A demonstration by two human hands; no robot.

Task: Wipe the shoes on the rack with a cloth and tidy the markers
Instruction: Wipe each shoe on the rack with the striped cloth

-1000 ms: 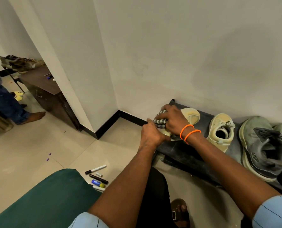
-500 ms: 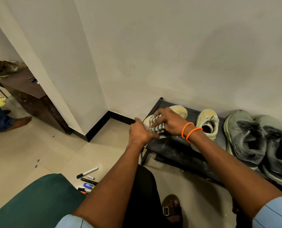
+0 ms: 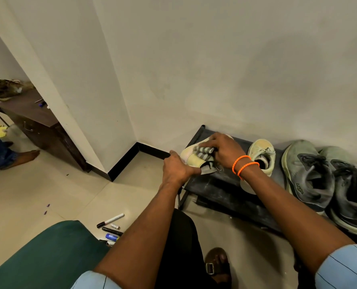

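Pale floor tiles (image 3: 38, 197) meet white walls with a black skirting, and a green seat cushion (image 3: 42, 255) fills the near left corner of the view. Just beyond the cushion's far edge a cluster of markers (image 3: 110, 228) lies on the tiles: a white one with a black cap, a black one, a blue-and-white one and a short pale piece can be counted, while others are cut off by the cushion and the left forearm. Beyond them a low black rack (image 3: 221, 188) stands against the wall; its right end runs out of view. At the rack's left end the left hand (image 3: 176, 168) grips the heel end of a cream shoe (image 3: 192, 158), fingers curled around it, the shoe tilted up off the shelf. The right hand (image 3: 225, 150), two orange bands on its wrist, presses a grey-and-white striped cloth (image 3: 203, 152) onto the shoe's upper, fingers curled over the cloth; most of the cloth and the toe of the shoe are hidden under that hand. Four shoes show on the rack in all: this one, a matching second cream shoe (image 3: 260, 155) beside it toward the middle, partly covered by the right wrist, and two dusty grey sneakers (image 3: 310, 178) toward the right end, the outer one cut off.
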